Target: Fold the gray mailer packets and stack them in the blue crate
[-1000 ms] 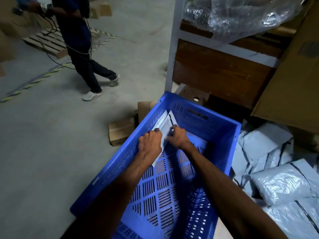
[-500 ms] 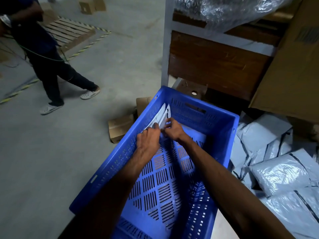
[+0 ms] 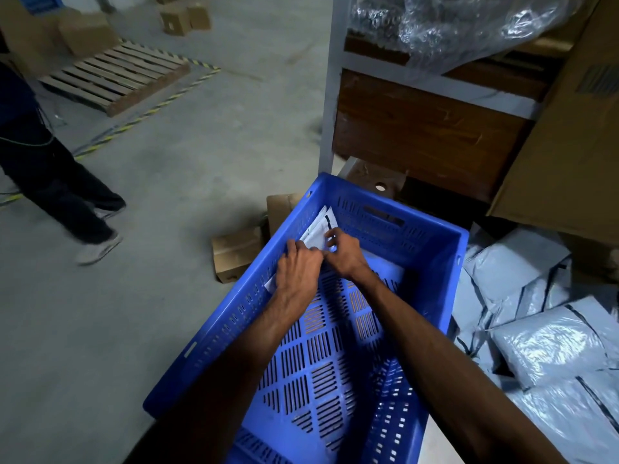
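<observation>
One blue crate [image 3: 445,289] stands in the near middle of the view, its floor and walls pierced with rows of slots and a handle slot cut in the far wall. Two hands work inside it at the far left corner. The left hand [image 3: 298,272] lies knuckles-up against the crate's left wall, fingers curled down onto a folded mailer packet [image 3: 318,234]. The right hand [image 3: 345,252] is just beside it, touching it, its fingers pinching the same packet's edge. That packet is pale gray-white, thin and flat, with a dark stripe along one edge; it leans up against the left wall, and a corner of it shows below the left hand. Whether it is one packet or several layered ones cannot be told.

To the right of the crate lies a heap of gray mailer packets [image 3: 542,343], at least five, glossy, crinkled, with dark seal strips. Two small cardboard boxes [image 3: 234,252] sit on the floor just left of the crate. Far left are one wooden pallet [image 3: 117,75] and one other person's legs [image 3: 57,185].
</observation>
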The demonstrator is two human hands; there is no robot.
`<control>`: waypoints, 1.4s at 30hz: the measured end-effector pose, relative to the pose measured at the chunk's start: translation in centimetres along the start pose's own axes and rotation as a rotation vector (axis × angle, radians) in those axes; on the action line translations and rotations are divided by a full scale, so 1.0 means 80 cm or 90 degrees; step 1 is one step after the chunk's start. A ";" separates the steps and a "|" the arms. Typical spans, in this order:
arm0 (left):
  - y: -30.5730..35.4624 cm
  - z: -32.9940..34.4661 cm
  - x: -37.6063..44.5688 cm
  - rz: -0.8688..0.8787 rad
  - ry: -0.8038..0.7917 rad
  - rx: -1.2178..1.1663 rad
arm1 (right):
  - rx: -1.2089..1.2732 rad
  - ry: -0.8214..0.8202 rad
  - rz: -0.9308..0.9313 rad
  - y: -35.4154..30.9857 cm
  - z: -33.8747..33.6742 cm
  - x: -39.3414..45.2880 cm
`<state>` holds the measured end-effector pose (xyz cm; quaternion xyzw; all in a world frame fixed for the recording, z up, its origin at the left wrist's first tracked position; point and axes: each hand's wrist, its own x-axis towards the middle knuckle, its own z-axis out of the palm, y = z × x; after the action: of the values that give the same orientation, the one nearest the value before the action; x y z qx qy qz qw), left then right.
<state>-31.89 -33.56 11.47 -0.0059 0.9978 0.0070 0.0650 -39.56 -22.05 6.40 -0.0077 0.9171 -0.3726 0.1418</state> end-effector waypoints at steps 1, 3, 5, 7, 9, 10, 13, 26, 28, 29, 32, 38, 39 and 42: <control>0.000 0.002 -0.001 0.001 -0.007 -0.001 | -0.011 0.000 -0.007 0.000 -0.001 -0.001; -0.001 0.003 -0.001 0.004 -0.011 -0.010 | -0.051 0.003 -0.027 -0.001 -0.005 -0.006; -0.002 0.002 0.000 0.011 -0.001 -0.025 | -0.114 0.008 -0.056 -0.004 -0.011 -0.017; -0.002 -0.001 0.001 0.018 0.008 -0.041 | -0.181 0.011 -0.074 -0.008 -0.019 -0.027; -0.001 -0.003 0.000 0.023 0.013 -0.057 | -0.232 0.012 -0.069 -0.010 -0.029 -0.036; 0.000 -0.004 -0.001 0.023 0.016 -0.066 | -0.254 0.011 -0.066 -0.011 -0.035 -0.040; 0.004 -0.004 -0.004 0.025 0.034 -0.094 | -0.315 0.023 -0.081 -0.012 -0.055 -0.058; 0.093 -0.038 -0.064 0.201 0.289 -0.246 | -0.370 0.343 -0.174 0.068 -0.160 -0.206; 0.125 -0.039 -0.086 0.233 0.312 -0.255 | -0.352 0.388 -0.177 0.093 -0.175 -0.235; 0.143 -0.038 -0.097 0.252 0.320 -0.258 | -0.344 0.411 -0.176 0.106 -0.181 -0.250; 0.197 -0.031 -0.128 0.295 0.321 -0.263 | -0.331 0.468 -0.156 0.149 -0.199 -0.294; 0.302 0.006 -0.195 0.314 0.268 -0.291 | -0.285 0.478 -0.112 0.255 -0.219 -0.388; 0.315 0.017 -0.206 0.308 0.246 -0.293 | -0.276 0.471 -0.101 0.273 -0.217 -0.400; 0.344 0.066 -0.236 0.279 0.140 -0.281 | -0.251 0.427 -0.060 0.324 -0.204 -0.429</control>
<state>-12.87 -5.72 9.07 0.1944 0.9507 0.2364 -0.0490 -8.62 11.91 8.47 0.0454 0.9651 -0.1775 -0.1872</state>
